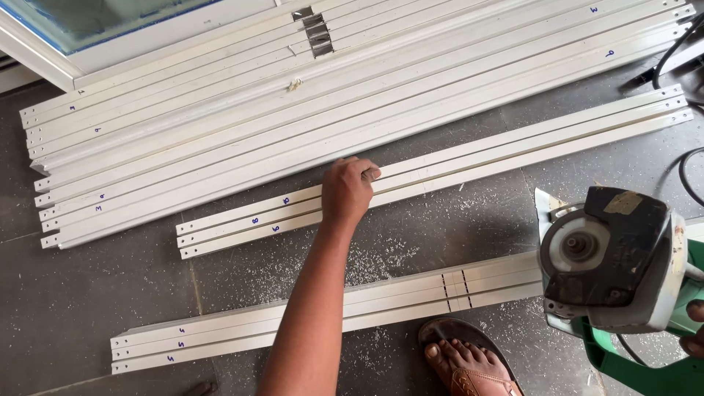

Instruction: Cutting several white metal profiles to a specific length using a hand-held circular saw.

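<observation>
From the head camera, the left hand [348, 189] reaches across the floor [88, 301] and closes its fingers over the middle bundle of white profile strips [469, 163], pinning them flat. The right hand [695, 326], mostly out of frame at the right edge, grips the green-bodied circular saw [612, 257], blade raised clear of the marked strips [330, 312] beneath, which the sandalled foot [466, 359] steadies.

**Strips in three groups on the floor**

A wide bundle of strips [352, 81] is laid farthest back. A middle group [513, 150] is set before it, touched by the left hand [347, 192]. The nearest group [293, 323] is flanked on the right by a cutting machine [612, 257].
</observation>
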